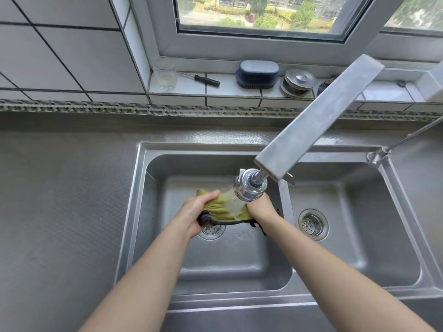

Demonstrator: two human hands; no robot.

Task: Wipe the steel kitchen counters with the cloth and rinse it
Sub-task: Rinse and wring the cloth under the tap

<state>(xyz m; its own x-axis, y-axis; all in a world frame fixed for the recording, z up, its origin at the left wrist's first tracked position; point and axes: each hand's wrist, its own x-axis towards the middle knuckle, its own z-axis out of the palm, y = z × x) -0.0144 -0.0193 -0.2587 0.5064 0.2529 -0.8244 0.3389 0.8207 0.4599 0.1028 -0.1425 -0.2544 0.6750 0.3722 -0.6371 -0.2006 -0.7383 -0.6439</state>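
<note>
Cloth, green with dark edging, bunched under spray from the faucet head, over the left basin of the double steel sink. Gripped at its left end by the left hand, fingers curled over the top; pinched at its right end by the right hand, partly hidden behind the spray head. Steel desk stretching left. On the far windowsill: glass, screwdriver, blue scrub brush, stacked sink strainers.

Home kitchen: steel double sink, tap, tiled wall, scrub brush on the windowsill.
</note>
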